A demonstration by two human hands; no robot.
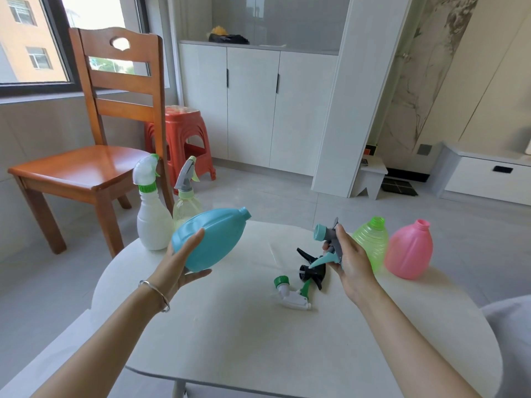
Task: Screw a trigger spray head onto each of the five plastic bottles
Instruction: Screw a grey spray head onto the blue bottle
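Far left of pale round table: opaque white plastic bottle standing upright, white trigger head with green collar already on. Just right of it and slightly farther: clear yellowish plastic bottle, upright, capped with grey trigger head.

Left hand, silver bangle on wrist: gripping rounded turquoise plastic bottle from beneath, fingers spread over near side, thumb below. Bottle held above table, tilted, open threaded neck pointing up and right. No head on it.

Centre, lying loose on tabletop: white trigger spray head with green collar and green lever, on its side, nearest of the loose parts. Just beyond it: black trigger spray head, also on its side.

Right hand: closed around grey trigger spray head with turquoise collar and turquoise lever, held above black head, collar turned left toward turquoise bottle's neck. Collar and neck well apart.

Right of hand: translucent green ribbed plastic bottle, upright, neck open, partly hidden by fingers. Far right, just beside it: pink plastic bottle, upright, neck open.
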